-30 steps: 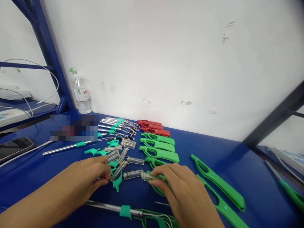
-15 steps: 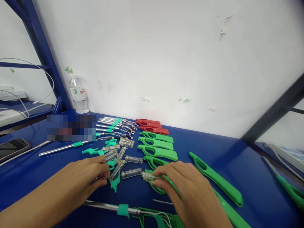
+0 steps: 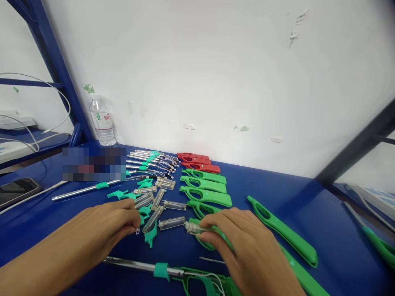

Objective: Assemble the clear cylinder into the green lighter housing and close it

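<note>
My right hand (image 3: 243,242) pinches a clear lighter fuel tank (image 3: 191,227) between thumb and fingers, its valve end pointing left. My left hand (image 3: 119,220) is closed in a pinch; a tiny pale piece (image 3: 137,231) pokes out below the fingertips, too small to name. Several more clear tanks (image 3: 172,223) lie scattered between the hands, among teal triggers (image 3: 150,235). In front of me, a metal lighter tube (image 3: 132,263) with a teal collar (image 3: 161,270) rests in an opened green handle shell (image 3: 230,283) with white wires, partly hidden by my right hand.
Green handle shells (image 3: 212,198) and red ones (image 3: 200,167) lie in a column toward the wall. Further green shells (image 3: 286,234) lie at right. Metal tubes with wires (image 3: 145,164), a phone (image 3: 18,191) and a water bottle (image 3: 103,123) are at left. A thin rod (image 3: 211,260) lies nearby.
My left hand has shifted slightly up and left, and the tiny piece now shows under its fingertips. My right hand stays on the tank, nearly still.
</note>
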Demonstrator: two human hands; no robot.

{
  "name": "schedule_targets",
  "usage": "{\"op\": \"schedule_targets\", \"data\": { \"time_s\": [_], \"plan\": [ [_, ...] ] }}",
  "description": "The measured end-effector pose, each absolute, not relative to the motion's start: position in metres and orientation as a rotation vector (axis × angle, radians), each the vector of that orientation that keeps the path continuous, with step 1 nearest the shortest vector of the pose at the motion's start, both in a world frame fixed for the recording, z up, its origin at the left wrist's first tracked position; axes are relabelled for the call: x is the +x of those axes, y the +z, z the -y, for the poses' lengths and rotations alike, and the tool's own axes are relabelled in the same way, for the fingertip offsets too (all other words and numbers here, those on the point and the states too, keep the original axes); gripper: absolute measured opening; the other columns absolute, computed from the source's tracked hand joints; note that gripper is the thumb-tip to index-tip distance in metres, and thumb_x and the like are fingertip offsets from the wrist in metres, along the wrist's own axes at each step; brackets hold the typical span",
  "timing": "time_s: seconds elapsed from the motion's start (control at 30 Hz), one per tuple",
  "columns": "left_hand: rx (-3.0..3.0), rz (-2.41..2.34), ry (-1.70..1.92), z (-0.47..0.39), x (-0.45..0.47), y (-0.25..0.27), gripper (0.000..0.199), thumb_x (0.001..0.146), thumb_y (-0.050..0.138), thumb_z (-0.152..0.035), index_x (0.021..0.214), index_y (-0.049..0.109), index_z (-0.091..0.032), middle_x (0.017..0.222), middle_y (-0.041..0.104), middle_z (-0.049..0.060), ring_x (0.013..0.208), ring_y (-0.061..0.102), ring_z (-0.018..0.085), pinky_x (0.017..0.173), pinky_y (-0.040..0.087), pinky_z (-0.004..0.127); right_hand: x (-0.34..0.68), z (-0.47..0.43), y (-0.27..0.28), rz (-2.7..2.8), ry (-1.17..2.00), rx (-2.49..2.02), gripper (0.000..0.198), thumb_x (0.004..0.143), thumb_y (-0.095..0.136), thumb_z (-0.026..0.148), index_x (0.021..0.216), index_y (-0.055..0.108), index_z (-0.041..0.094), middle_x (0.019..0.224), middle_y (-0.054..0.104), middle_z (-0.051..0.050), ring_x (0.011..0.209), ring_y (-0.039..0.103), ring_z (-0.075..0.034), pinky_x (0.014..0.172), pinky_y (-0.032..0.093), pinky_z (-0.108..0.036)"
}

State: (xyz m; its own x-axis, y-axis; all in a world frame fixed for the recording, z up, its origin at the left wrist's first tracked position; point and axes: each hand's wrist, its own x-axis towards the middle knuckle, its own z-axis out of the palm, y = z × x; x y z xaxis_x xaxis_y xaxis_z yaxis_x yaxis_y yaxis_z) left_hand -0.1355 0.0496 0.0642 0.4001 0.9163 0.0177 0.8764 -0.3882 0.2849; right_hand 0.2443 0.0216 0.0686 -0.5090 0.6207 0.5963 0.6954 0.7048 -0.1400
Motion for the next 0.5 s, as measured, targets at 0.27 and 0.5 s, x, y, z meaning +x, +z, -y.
{"op": "schedule_targets", "data": {
  "time_s": [0.27, 0.5],
  "plan": [
    [2.316, -1.552, 0.135, -0.052, -0.134, 0.061, 0.032, 0.118, 0.062, -0.041, 0.104, 0.091, -0.036, 0.115, 0.094, 0.004, 0.105, 0.091, 0.031, 0.091, 0.062, 0.038, 0.216, -0.031, 0.092, 2.232, -0.363, -1.119, 0.033, 0.132, 0.076, 0.061, 0.119, 0.094, 0.036, 0.099, 0.093, -0.006, 0.101, 0.089, -0.031, 0.093, 0.068, -0.040],
    [2.414, -1.540, 0.214, -0.049, -0.136, 0.064, 0.034, 0.114, 0.060, -0.028, 0.095, 0.088, -0.033, 0.106, 0.093, 0.002, 0.091, 0.088, 0.023, 0.082, 0.061, 0.031, 0.209, -0.032, 0.095, 2.239, -0.349, -1.123, 0.040, 0.131, 0.074, 0.067, 0.116, 0.093, 0.036, 0.099, 0.091, -0.007, 0.104, 0.089, -0.032, 0.094, 0.069, -0.041]
  ]
}}
